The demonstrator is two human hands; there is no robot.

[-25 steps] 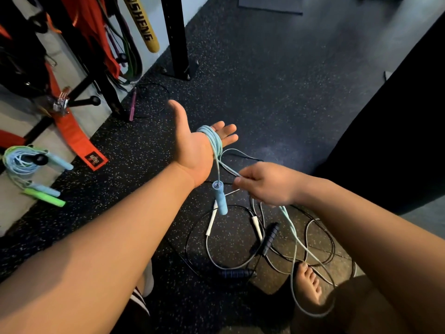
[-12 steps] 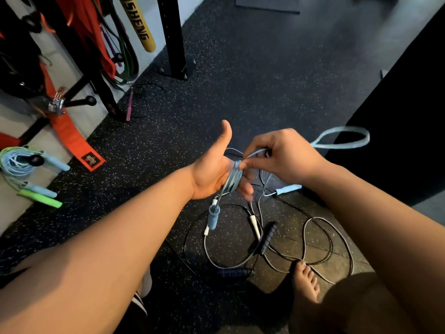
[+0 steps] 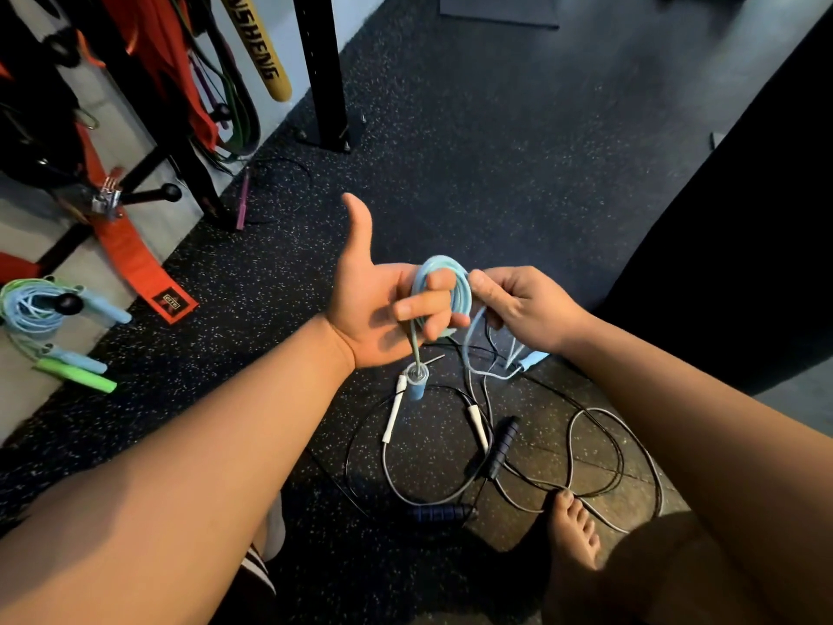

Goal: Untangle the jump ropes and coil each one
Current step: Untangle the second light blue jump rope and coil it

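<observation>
A light blue jump rope (image 3: pixel 460 294) is wound in several loops around the curled fingers of my left hand (image 3: pixel 378 309), thumb pointing up. One of its blue handles (image 3: pixel 415 383) dangles below that hand. My right hand (image 3: pixel 518 309) pinches the rope right beside the coil, and the second blue handle (image 3: pixel 532 359) hangs just under it. On the floor below lie a white-handled rope (image 3: pixel 391 421) and a black-handled rope (image 3: pixel 502 446), their thin cords overlapping in loose loops.
Coiled blue and green ropes (image 3: pixel 54 327) lie at the left by the wall. A black rack post (image 3: pixel 322 69), orange straps (image 3: pixel 135 259) and a purple-handled rope (image 3: pixel 243 200) stand further back. My bare foot (image 3: pixel 574 530) rests on a cord at lower right.
My left palm has turned back up with the coil on its fingers. My right hand has come in close to the coil, and the loose loop that swung out to the right is gone.
</observation>
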